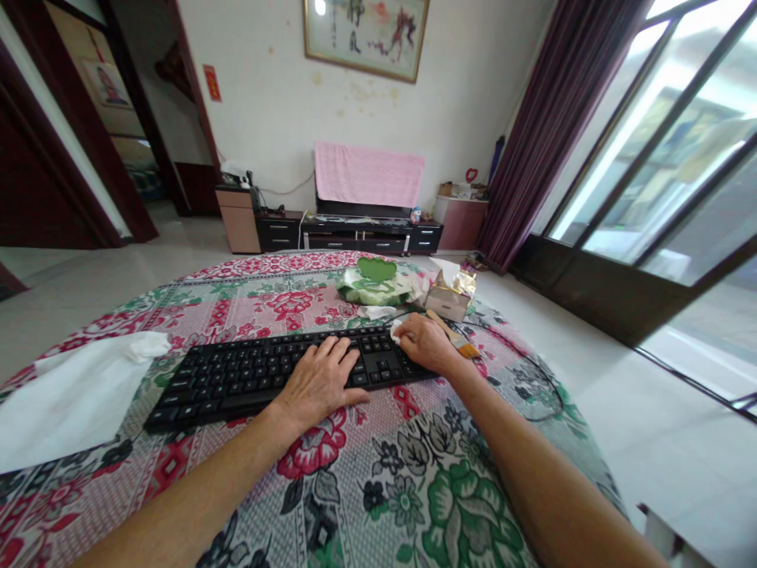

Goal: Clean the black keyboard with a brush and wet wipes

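A black keyboard (236,375) lies at a slant on the flowered tablecloth in the head view. My left hand (319,375) rests flat on its middle keys, fingers stretched out and thumb over the near edge. Over the number pad at the right end, my right hand (424,343) is closed on a small white wipe (396,330), which pokes out past the fingertips. The wipe touches or nearly touches the keys; the hand hides the exact contact. Just beyond that hand lies a flat brush (458,338) with a wooden handle.
A green and white wipes pack (378,282) with its lid raised stands behind the keyboard, beside a small open box (449,296). A white cloth (76,394) lies at the left. A black cable (553,379) curls along the right of the round table (378,473).
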Action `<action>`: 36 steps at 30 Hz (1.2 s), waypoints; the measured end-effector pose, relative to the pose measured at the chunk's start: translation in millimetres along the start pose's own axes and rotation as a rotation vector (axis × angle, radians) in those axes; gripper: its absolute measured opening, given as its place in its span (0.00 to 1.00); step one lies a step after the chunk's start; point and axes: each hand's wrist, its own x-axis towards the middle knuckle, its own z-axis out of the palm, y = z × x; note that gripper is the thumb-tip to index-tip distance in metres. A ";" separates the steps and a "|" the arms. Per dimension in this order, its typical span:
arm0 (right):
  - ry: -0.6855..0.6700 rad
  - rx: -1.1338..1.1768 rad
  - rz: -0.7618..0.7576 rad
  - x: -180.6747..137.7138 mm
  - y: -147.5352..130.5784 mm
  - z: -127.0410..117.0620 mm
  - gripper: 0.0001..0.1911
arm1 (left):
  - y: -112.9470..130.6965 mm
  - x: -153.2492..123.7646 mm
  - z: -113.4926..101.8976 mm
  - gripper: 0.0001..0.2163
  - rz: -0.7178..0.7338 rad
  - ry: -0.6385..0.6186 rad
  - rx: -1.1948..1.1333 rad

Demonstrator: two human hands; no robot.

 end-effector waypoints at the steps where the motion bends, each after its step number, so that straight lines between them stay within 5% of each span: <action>1: -0.003 0.019 0.029 -0.4 -0.5 -1.7 0.11 | 0.1 -0.1 0.2 0.31 -0.001 0.001 -0.002; 5: 0.036 0.041 0.118 -0.9 1.6 -3.4 0.09 | 0.4 -0.5 0.8 0.31 -0.007 0.014 -0.017; 12: 0.039 -0.023 -0.034 -1.0 3.6 3.7 0.13 | 0.3 0.4 1.2 0.30 -0.011 0.003 -0.007; 18: 0.004 0.029 0.109 -2.0 2.1 -4.2 0.09 | 1.1 0.0 2.9 0.29 -0.010 0.020 0.005; 24: 0.150 0.029 0.123 0.0 16.5 2.7 0.13 | -0.3 -0.3 4.8 0.25 0.046 0.110 -0.014; 29: 0.039 -0.074 -0.009 -0.4 16.3 6.3 0.14 | -1.0 -1.7 -2.4 0.21 0.088 0.098 -0.039; 36: -0.030 -0.142 0.004 -1.5 5.5 -4.1 0.14 | 0.8 -3.3 -8.9 0.17 0.047 0.088 -0.062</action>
